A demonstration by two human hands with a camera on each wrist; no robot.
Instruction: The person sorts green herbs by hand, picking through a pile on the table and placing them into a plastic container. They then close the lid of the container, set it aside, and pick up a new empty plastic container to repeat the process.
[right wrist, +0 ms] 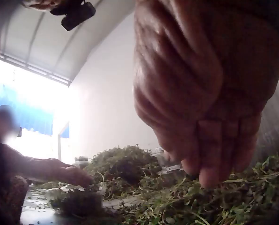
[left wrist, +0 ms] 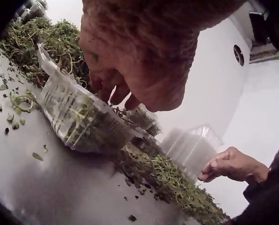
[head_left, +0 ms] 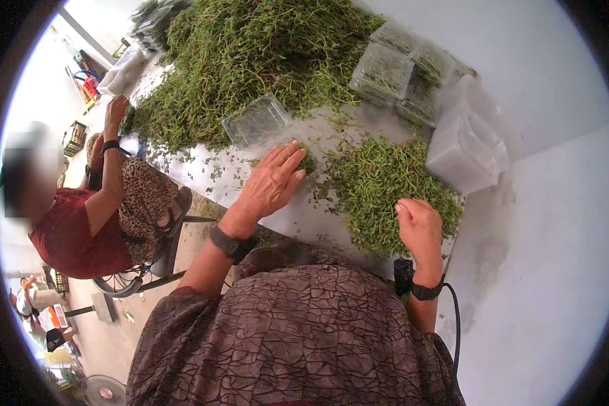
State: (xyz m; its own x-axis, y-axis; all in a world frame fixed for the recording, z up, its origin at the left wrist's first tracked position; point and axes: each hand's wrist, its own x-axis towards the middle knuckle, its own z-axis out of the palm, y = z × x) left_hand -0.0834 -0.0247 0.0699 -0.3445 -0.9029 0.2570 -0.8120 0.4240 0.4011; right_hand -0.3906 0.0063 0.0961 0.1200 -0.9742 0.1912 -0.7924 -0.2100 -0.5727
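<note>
My left hand (head_left: pixel 272 181) lies over a clear plastic box (left wrist: pixel 78 119) of cut greens, its thumb apart from the other fingers. In the left wrist view the fingertips reach over the rim to the greens inside. Beyond the hand, the box's clear lid (head_left: pixel 256 122) stands raised. To the right, my right hand (head_left: pixel 421 227) hovers at the near edge of a low heap of loose greens (head_left: pixel 379 183). Its fingers (right wrist: pixel 209 154) hang down loosely curled close over the stems in the right wrist view, with nothing visible held in them.
A large mound of greens (head_left: pixel 250 54) covers the far side of the metal table (head_left: pixel 230 179). Filled clear boxes (head_left: pixel 384 71) are stacked at the back right, beside nested boxes (head_left: pixel 467 145) along the white wall. Another person (head_left: pixel 81 223) sits at the left.
</note>
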